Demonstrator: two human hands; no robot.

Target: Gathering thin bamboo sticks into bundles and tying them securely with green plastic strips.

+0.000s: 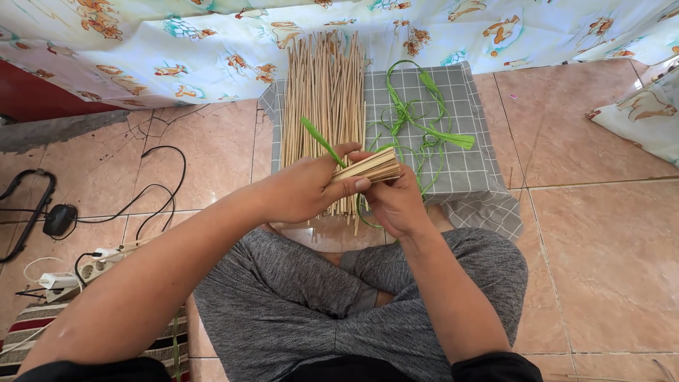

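Hands meet above the lap: left hand [304, 189] grips a small stick bundle [369, 168] and green strip [322, 141], right hand [396, 205] closed beneath; loose grip could scatter sticks onto the grey cloth [463, 166]

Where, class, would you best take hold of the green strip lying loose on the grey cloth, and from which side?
Take the green strip at its flat, wide end, coming from the right. That end lies free on the cloth, apart from the tangled loops and the pile of sticks.
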